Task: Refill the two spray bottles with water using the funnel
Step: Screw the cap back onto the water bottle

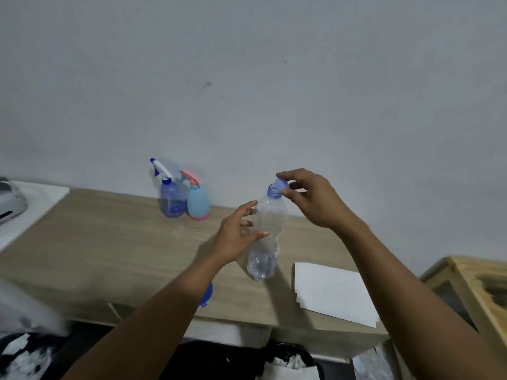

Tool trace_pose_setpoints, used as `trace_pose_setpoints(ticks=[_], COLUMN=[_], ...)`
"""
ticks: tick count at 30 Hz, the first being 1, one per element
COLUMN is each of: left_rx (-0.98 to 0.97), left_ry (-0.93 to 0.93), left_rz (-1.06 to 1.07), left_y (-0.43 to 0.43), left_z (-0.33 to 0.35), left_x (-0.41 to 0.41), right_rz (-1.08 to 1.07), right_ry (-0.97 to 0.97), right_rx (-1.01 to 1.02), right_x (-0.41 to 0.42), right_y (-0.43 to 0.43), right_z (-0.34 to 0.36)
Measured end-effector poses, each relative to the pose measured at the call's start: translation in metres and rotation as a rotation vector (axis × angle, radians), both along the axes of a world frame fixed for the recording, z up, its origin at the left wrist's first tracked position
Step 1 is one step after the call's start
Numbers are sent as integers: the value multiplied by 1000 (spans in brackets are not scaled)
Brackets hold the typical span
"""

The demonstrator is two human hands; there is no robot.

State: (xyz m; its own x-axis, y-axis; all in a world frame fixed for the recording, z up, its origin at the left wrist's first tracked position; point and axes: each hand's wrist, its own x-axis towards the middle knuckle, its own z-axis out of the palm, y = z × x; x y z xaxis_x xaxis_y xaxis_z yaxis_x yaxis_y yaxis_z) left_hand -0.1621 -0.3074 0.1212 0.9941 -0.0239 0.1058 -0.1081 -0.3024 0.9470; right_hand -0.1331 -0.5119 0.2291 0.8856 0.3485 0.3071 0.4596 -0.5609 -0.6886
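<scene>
A clear plastic water bottle (267,237) stands on the wooden table (115,242), with a little water at its bottom and its blue threaded neck uncovered. My left hand (237,231) holds the bottle's middle from the left. My right hand (310,198) pinches the pale blue cap (282,185) just above and to the right of the neck. Two spray bottles stand against the wall: a translucent blue one (171,198) with a white and blue trigger, and a light blue one (198,202) with a pink trigger. A blue funnel (207,294) peeks out behind my left forearm.
A white sheet of paper (333,293) lies on the table at the right, near the front edge. A wooden crate (472,283) stands to the far right. A white surface with a grey device (11,204) adjoins the table's left. Dark bags lie below the table.
</scene>
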Motion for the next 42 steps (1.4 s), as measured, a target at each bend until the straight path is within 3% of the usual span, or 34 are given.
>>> trace_pose_setpoints(ticks=[12, 17, 20, 24, 29, 31, 36, 42], left_rx=[-37, -12, -17, -21, 9, 9, 57, 138], left_ry=[21, 13, 20, 23, 4, 7, 4, -11], left_rz=[36, 54, 52, 49, 50, 43, 39, 54], left_y=[-2, 0, 1, 3, 1, 2, 2, -3], left_z=[2, -3, -5, -6, -6, -6, -3, 1], left_x=[1, 4, 7, 10, 10, 11, 13, 13], right_rz=[127, -100, -88, 57, -111, -82, 50, -209], right_ry=[9, 91, 90, 122, 102, 105, 141, 139], right_rx=[-294, -68, 34, -18, 123, 152, 0, 286], right_x=[20, 19, 15, 15, 17, 16, 21, 14], right_y=[10, 21, 22, 15, 18, 16, 11, 26], right_z=[14, 1, -7, -9, -21, -23, -17, -31])
